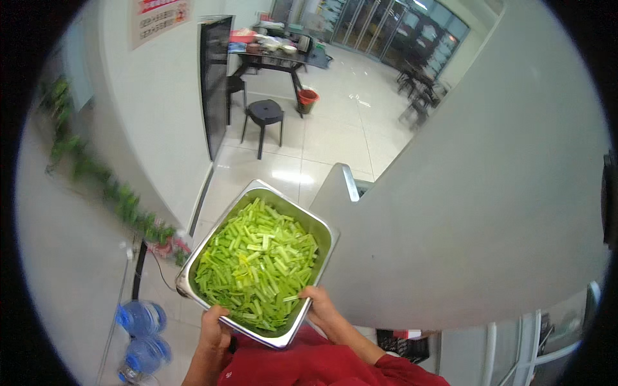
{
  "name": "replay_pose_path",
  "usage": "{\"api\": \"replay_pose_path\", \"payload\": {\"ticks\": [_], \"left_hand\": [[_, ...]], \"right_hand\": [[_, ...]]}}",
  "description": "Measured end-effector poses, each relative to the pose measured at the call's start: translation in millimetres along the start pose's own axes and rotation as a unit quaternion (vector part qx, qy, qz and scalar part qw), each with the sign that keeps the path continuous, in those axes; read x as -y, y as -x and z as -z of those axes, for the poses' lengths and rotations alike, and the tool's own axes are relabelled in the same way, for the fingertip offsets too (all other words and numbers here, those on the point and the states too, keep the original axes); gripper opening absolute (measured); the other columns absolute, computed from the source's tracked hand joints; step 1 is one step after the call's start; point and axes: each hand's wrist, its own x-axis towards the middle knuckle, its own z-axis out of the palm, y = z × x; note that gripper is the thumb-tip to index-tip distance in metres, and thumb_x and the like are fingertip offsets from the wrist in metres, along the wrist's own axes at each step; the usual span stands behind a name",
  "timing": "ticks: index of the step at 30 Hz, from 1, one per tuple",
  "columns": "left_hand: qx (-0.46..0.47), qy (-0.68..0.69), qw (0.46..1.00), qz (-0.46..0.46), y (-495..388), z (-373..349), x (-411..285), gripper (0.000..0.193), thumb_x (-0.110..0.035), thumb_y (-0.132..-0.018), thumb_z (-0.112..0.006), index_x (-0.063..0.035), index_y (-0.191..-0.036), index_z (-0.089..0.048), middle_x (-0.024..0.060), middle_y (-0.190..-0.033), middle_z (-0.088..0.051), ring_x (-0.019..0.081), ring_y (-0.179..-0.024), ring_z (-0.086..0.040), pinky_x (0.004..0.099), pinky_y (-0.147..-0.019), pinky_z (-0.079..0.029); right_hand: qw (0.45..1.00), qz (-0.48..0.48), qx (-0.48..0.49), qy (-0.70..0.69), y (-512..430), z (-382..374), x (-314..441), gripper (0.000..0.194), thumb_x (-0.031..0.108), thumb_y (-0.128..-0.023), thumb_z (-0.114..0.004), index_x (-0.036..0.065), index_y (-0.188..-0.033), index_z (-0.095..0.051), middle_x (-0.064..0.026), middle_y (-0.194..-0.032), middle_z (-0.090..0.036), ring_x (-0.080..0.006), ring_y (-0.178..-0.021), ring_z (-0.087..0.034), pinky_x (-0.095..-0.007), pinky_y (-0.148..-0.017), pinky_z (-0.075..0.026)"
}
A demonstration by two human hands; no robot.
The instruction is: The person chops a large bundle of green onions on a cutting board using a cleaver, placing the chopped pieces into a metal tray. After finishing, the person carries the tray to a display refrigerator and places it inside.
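Observation:
A deep rectangular stainless steel pan (330, 240) is held out in front of my red shirt (309, 362). Chopped green celery stalks (258, 260), with a few yellowish leaves among them, fill much of it. My left hand (215, 325) grips the near rim on the left, thumb over the edge. On the right side of the rim, my right hand (320, 306) has its thumb over the lip. The fingers of both hands are largely hidden beneath the pan.
A grey wall or panel (458, 217) rises close on my right. Large blue water bottles (142, 318) lie on the floor at left, below trailing green leaves (120, 202). Ahead are a black stool (264, 112), a red-lined bin (307, 99) and a cluttered table (270, 54).

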Motion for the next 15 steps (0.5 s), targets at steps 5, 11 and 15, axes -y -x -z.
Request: {"api": "replay_pose_path", "payload": {"ticks": [5, 11, 15], "left_hand": [[-0.020, 0.067, 0.998, 0.003, -3, 3, 0, 0.010, 0.001, -0.075, -0.056, -0.0039, -0.084, -0.056, 0.0077, -0.086, -0.058, 0.0223, -0.078, -0.058, 0.0393, -0.074, -0.051], [-0.046, 0.028, 0.999, 0.006, 3, -2, -8, 0.009, 0.001, -0.075, -0.059, -0.0048, -0.079, -0.052, 0.0059, -0.079, -0.054, 0.0214, -0.070, -0.055, 0.0407, -0.072, -0.052], [-0.063, 0.018, 0.998, 0.018, 4, -13, -17, 0.008, -0.001, -0.074, -0.057, -0.0054, -0.076, -0.050, 0.0064, -0.077, -0.050, 0.0236, -0.072, -0.055, 0.0414, -0.071, -0.051]], "right_hand": [[0.998, 0.030, 0.030, -0.037, 2, -3, 5, 0.050, 0.003, -0.073, -0.058, -0.009, -0.121, -0.049, -0.0172, -0.102, -0.061, -0.0282, -0.089, -0.066, -0.0388, -0.080, -0.058], [0.996, 0.015, 0.042, -0.071, 8, -13, 9, 0.043, 0.006, -0.075, -0.057, -0.009, -0.114, -0.051, -0.0162, -0.099, -0.061, -0.0275, -0.087, -0.066, -0.0394, -0.076, -0.059], [0.999, 0.003, 0.021, -0.048, 6, -7, 8, 0.041, 0.004, -0.074, -0.059, -0.009, -0.112, -0.053, -0.0127, -0.091, -0.059, -0.0239, -0.080, -0.064, -0.0374, -0.071, -0.058]]}}
